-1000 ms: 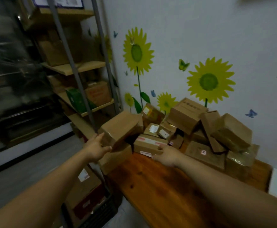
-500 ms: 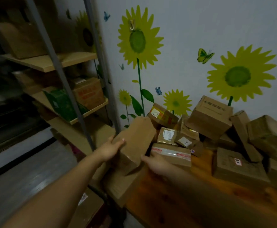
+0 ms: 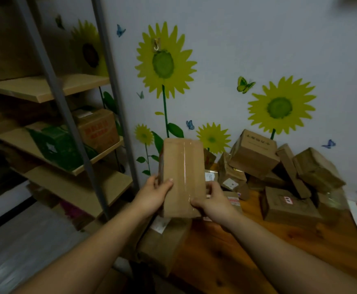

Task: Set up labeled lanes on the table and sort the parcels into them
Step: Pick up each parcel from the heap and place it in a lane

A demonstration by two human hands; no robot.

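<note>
— Above the left edge of the table (image 3: 232, 257), what do the hands hold?
— One tall brown parcel (image 3: 182, 172), upright, clear tape down its face. The left hand (image 3: 153, 197) grips its lower left side, thumb on the front. The right hand (image 3: 214, 201) clasps the lower right corner.
— And the others?
— A pile of parcels (image 3: 279, 172) lies at the far edge against the sunflower wall (image 3: 258, 39). Another box (image 3: 162, 249) sits at the left edge, below the hands.
</note>
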